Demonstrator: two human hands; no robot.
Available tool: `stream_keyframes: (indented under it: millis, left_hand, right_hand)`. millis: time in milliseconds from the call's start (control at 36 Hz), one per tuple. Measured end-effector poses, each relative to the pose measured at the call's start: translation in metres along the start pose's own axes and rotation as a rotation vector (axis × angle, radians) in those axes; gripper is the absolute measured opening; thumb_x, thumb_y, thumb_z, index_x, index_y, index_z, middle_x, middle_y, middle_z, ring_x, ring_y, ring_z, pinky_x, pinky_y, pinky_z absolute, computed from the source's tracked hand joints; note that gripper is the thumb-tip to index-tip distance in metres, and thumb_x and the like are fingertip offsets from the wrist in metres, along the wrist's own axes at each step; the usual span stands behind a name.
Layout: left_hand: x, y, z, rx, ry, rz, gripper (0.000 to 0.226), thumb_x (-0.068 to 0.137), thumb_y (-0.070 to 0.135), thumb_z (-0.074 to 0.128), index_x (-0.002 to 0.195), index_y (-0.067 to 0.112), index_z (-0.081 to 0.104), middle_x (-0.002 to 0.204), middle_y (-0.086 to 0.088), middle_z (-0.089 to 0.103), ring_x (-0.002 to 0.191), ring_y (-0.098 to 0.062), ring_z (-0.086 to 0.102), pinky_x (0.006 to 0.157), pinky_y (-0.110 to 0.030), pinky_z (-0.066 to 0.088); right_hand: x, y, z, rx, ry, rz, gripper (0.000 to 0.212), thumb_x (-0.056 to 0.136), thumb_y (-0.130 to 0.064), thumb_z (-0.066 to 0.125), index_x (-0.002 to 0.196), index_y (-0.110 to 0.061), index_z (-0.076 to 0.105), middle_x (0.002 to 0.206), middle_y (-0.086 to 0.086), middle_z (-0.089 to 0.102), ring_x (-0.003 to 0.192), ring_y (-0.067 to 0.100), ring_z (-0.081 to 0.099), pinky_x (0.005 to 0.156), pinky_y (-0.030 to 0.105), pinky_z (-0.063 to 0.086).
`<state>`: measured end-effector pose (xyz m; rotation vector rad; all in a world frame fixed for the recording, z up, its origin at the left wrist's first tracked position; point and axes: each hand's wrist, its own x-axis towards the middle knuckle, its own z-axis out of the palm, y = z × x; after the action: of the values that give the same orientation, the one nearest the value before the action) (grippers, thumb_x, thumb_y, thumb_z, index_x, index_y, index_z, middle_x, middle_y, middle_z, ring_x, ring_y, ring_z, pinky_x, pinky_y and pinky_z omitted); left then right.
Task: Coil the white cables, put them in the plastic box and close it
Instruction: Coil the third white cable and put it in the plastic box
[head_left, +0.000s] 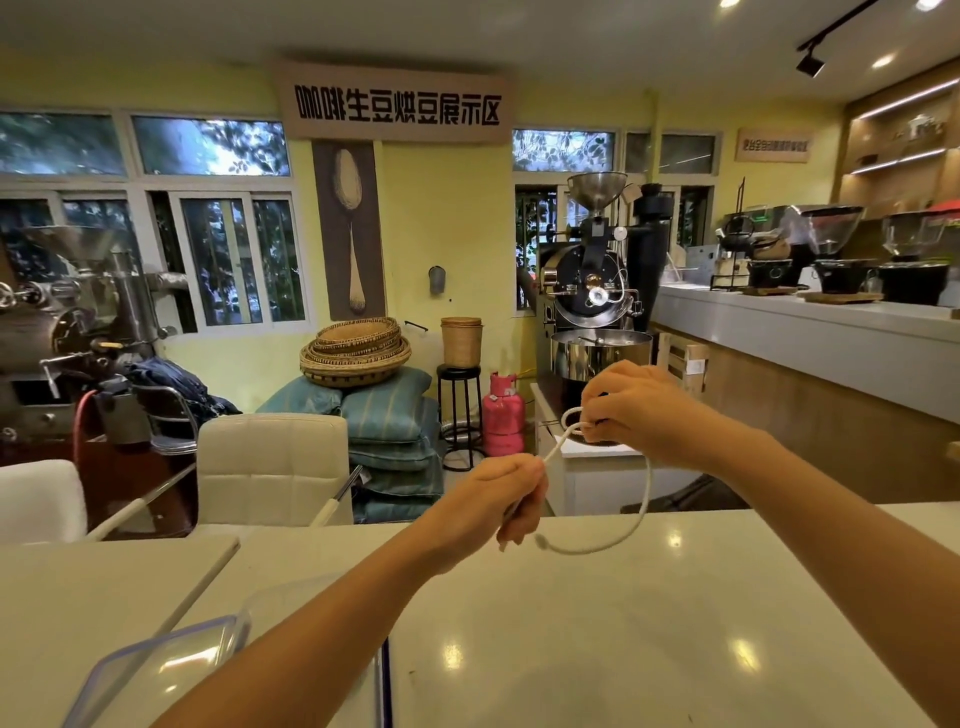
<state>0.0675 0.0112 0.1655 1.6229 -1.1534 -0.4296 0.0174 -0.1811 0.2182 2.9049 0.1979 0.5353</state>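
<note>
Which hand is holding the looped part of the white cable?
The right hand, the higher one, pinches the loop of the white cable. The left hand sits lower, gripping a straight stretch of it.

Light: warm, fairly bright, from ceiling spots (881, 62) up right of the right grip (631, 402); windows (208, 145) beyond it give dim daylight.
Glare: round lamp reflections on the bench (675, 623) below the grip.
Edges: wide-angle bowing, slight softness.

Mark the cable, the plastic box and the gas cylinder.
cable (647, 488), head view, hanging loop.
plastic box (171, 670), head view, clear wall.
gas cylinder (501, 415), head view, pink body.
</note>
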Motion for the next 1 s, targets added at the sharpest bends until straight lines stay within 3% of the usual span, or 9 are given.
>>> stream_keyframes:
  millis: [194,333,444,556,667,722,833,917,1000]
  left_hand:
    - [-0.004,0.017,-0.004,-0.15,0.005,0.036,0.038,0.098,0.023,0.025,0.064,0.013,0.04,0.04,0.009,0.04,0.039,-0.004,0.035,0.045,-0.013,0.036]
    - [-0.004,0.026,-0.01,-0.232,0.087,0.027,0.04,0.098,0.021,0.024,0.062,0.013,0.04,0.038,0.007,0.039,0.038,-0.005,0.032,0.044,-0.016,0.032]
    - [-0.003,0.029,-0.014,-0.318,0.162,0.021,0.04,0.098,0.022,0.025,0.062,0.012,0.04,0.038,0.005,0.039,0.037,-0.006,0.033,0.042,-0.017,0.03]
    - [0.002,0.033,-0.017,-0.333,0.22,0.056,0.044,0.099,0.022,0.023,0.062,0.013,0.044,0.037,0.005,0.039,0.036,-0.006,0.034,0.044,-0.018,0.034]
    - [0.008,0.034,-0.016,-0.34,0.253,0.065,0.056,0.1,0.021,0.023,0.054,0.019,0.055,0.037,0.005,0.039,0.036,-0.006,0.034,0.048,-0.022,0.032]
    - [0.011,0.034,-0.015,-0.306,0.257,0.064,0.044,0.1,0.02,0.023,0.062,0.013,0.044,0.036,0.005,0.039,0.035,-0.006,0.034,0.048,-0.022,0.032]
    - [0.018,0.028,-0.014,-0.268,0.278,0.049,0.04,0.1,0.02,0.024,0.063,0.013,0.039,0.036,0.005,0.04,0.035,-0.006,0.034,0.044,-0.018,0.031]
    - [0.021,0.023,-0.012,-0.235,0.304,0.032,0.041,0.099,0.023,0.024,0.062,0.014,0.04,0.036,0.005,0.042,0.036,-0.006,0.035,0.042,-0.016,0.033]
    - [0.023,0.02,-0.011,-0.233,0.323,0.029,0.042,0.1,0.023,0.023,0.062,0.015,0.04,0.037,0.004,0.042,0.037,-0.005,0.036,0.045,-0.019,0.033]
  right_hand:
    - [0.0,-0.001,0.032,0.536,-0.078,0.121,0.02,0.084,-0.011,0.06,0.103,-0.013,0.064,0.099,-0.004,0.057,0.085,0.003,0.052,0.082,0.014,0.043]
    - [-0.005,-0.005,0.054,1.161,-0.189,0.319,0.015,0.086,-0.009,0.055,0.085,-0.02,0.064,0.098,0.0,0.064,0.091,0.009,0.059,0.081,0.02,0.046]
    - [-0.009,-0.009,0.072,1.021,-0.286,0.32,0.014,0.087,-0.011,0.055,0.09,-0.021,0.064,0.097,-0.004,0.063,0.089,0.006,0.058,0.076,0.014,0.045]
    - [-0.013,-0.025,0.095,0.906,-0.355,0.348,0.022,0.088,-0.017,0.054,0.106,-0.007,0.063,0.117,0.007,0.064,0.092,0.008,0.056,0.08,0.016,0.043]
    - [-0.016,-0.045,0.104,1.002,-0.451,0.318,0.003,0.084,-0.011,0.059,0.085,-0.014,0.058,0.132,0.01,0.056,0.116,0.018,0.053,0.099,0.03,0.039]
    - [-0.015,-0.052,0.097,1.173,-0.402,0.286,0.015,0.081,-0.006,0.06,0.079,-0.017,0.05,0.131,0.016,0.053,0.117,0.022,0.051,0.097,0.03,0.042]
    - [-0.004,-0.063,0.075,1.557,-0.188,0.289,0.029,0.066,-0.013,0.057,0.095,-0.015,0.054,0.121,0.019,0.056,0.117,0.031,0.052,0.099,0.036,0.041]
    - [0.003,-0.065,0.064,1.871,0.033,0.349,0.034,0.078,-0.021,0.054,0.11,-0.013,0.05,0.1,0.011,0.064,0.1,0.025,0.06,0.104,0.046,0.035]
    - [0.003,-0.062,0.046,2.215,0.281,0.43,0.036,0.095,-0.031,0.026,0.101,-0.011,0.055,0.091,0.015,0.066,0.09,0.028,0.061,0.088,0.039,0.043]
